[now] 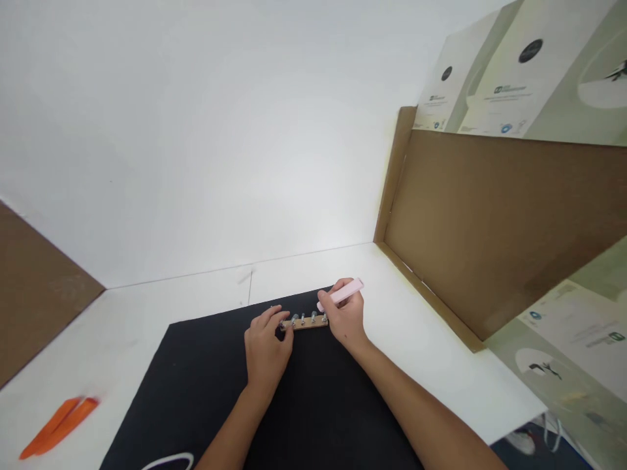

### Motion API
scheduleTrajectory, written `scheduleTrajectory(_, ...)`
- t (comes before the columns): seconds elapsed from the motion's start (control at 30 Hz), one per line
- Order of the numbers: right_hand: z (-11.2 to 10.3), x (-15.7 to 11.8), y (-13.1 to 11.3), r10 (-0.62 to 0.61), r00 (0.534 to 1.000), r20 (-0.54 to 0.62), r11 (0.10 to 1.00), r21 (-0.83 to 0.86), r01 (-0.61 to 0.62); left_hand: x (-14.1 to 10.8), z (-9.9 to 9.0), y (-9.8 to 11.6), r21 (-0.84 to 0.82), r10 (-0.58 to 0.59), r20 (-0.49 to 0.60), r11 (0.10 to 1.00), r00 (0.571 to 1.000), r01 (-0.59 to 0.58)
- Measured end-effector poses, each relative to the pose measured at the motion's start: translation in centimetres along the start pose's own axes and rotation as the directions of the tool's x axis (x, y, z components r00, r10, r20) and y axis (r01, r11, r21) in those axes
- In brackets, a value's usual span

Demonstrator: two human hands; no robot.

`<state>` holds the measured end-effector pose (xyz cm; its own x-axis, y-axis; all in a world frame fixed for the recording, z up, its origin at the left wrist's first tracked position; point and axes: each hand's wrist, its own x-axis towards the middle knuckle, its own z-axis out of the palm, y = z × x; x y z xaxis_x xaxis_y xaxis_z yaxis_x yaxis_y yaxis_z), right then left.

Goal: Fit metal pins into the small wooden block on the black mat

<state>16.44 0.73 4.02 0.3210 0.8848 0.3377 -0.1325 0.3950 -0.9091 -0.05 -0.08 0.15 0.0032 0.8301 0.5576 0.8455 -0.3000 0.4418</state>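
Observation:
A small light-brown strip (309,324) lies near the far edge of a black mat (206,372), with several shiny metal bolts or posts standing in a row along it. My left hand (267,346) pinches the strip's left end between thumb and fingers. Over the right end, my right hand (349,320) grips a flat pink stick-shaped tool (345,292), tilted with its upper end to the right. That tool's kind is unclear. The right fingers are close to the last bolt; whether they touch it is hidden.
On the white table (401,326), an orange folded item (59,427) lies at the left. A white loop of cord (169,459) crosses the mat's near edge. Brown boards (490,215) stand at both sides, and a white wall (220,143) rises behind.

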Motion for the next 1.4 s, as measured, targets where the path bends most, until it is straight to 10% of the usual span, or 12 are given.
scheduleTrajectory(0.2,0.1,0.1,-0.5,0.006,1.0,-0.02,0.999,0.035,-0.005,-1.5,-0.7,1.9,-0.073,0.16,-0.001,0.984,0.987,-0.159)
scheduleTrajectory(0.4,0.1,0.4,-1.0,-0.008,0.999,-0.04,1.0,0.029,0.009,-3.0,-0.4,3.0,0.039,0.037,0.263,0.998,0.964,-0.049)
scheduleTrajectory(0.87,0.0,0.4,-0.8,-0.01,1.0,-0.027,0.999,0.049,0.011,-1.8,0.6,2.2,0.06,0.03,0.441,0.996,0.897,-0.063)
scheduleTrajectory(1.4,0.0,0.3,0.0,-0.004,1.0,-0.006,1.0,0.012,0.004,-1.1,0.4,1.2,-0.132,-0.008,0.437,0.988,0.9,0.073)
